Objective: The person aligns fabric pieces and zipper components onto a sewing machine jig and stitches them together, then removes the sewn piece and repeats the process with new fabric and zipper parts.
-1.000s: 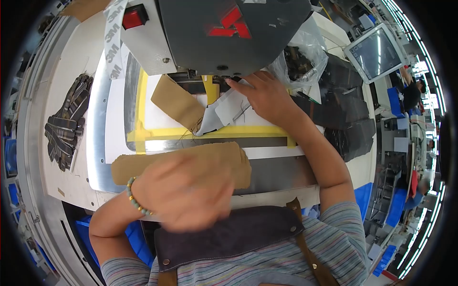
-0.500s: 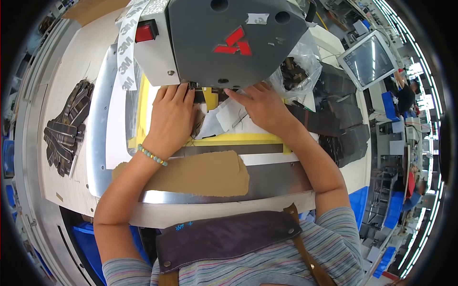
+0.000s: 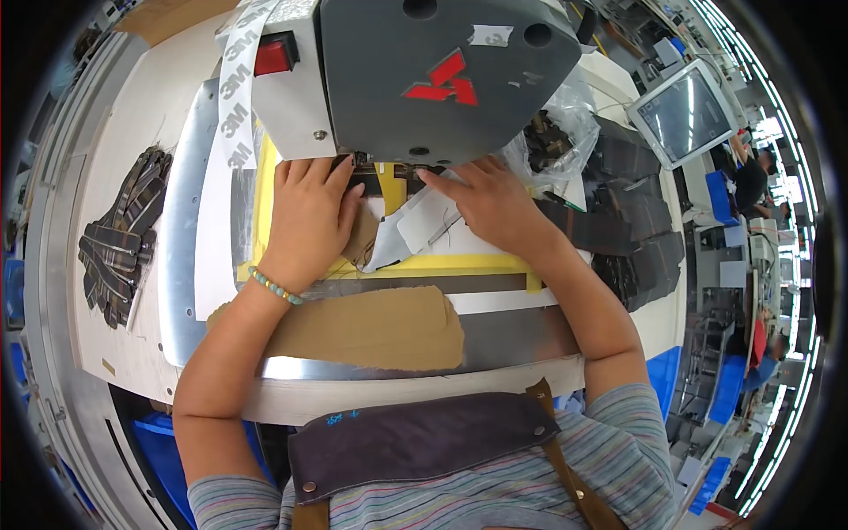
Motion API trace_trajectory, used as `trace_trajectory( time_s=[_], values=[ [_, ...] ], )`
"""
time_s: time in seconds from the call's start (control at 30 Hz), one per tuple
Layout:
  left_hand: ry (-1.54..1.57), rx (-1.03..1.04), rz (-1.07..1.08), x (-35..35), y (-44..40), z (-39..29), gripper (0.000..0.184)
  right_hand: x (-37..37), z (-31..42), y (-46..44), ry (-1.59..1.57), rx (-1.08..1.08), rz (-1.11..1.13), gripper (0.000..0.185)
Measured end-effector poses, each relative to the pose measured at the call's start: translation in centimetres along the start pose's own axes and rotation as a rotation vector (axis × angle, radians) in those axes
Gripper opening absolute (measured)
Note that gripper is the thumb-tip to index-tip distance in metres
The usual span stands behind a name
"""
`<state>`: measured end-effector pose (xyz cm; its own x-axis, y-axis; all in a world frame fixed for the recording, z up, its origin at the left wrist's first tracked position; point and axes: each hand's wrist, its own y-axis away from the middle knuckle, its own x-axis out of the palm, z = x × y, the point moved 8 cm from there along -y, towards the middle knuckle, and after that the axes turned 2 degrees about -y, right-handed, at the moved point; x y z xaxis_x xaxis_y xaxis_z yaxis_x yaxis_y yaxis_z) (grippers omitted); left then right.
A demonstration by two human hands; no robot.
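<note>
My left hand (image 3: 309, 212) lies with its fingers stretched forward at the front of a grey sewing-type machine head (image 3: 424, 79). Its fingertips and thumb are by a dark fabric strip (image 3: 369, 188) under the head. On the other side, my right hand (image 3: 499, 203) reaches in with its thumb and fingers apart; some fingertips are hidden under the head. Between the hands are a yellow piece (image 3: 390, 187) and a pale sheet (image 3: 426, 225) with loose threads. Neither hand visibly grasps anything.
A brown cardboard piece (image 3: 371, 329) lies on the metal plate (image 3: 517, 331) in front. Bundled plaid straps (image 3: 124, 234) are at left. Dark fabric pieces (image 3: 632, 212), a clear plastic bag (image 3: 570, 132) and a screen (image 3: 685, 110) stand at right.
My left hand has shifted slightly left, and its thumb now shows apart from the fingers. The pale sheet's visible outline has changed. My right hand stays almost in place.
</note>
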<state>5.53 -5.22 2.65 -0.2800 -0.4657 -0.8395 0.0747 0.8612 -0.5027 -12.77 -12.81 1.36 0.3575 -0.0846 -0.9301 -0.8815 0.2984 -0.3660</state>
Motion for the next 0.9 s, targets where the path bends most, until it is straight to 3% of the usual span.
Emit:
trace_trajectory(
  time_s=[0.17, 0.9],
  values=[
    [0.075, -0.073, 0.022, 0.56, 0.05, 1.07, 0.027, -0.22, 0.24, -0.11, 0.000, -0.008, 0.003, 0.050],
    [0.054, -0.035, -0.004, 0.05, -0.11, 0.47, 0.030, -0.05, 0.42, 0.01, -0.021, -0.007, -0.010, 0.048]
  ],
)
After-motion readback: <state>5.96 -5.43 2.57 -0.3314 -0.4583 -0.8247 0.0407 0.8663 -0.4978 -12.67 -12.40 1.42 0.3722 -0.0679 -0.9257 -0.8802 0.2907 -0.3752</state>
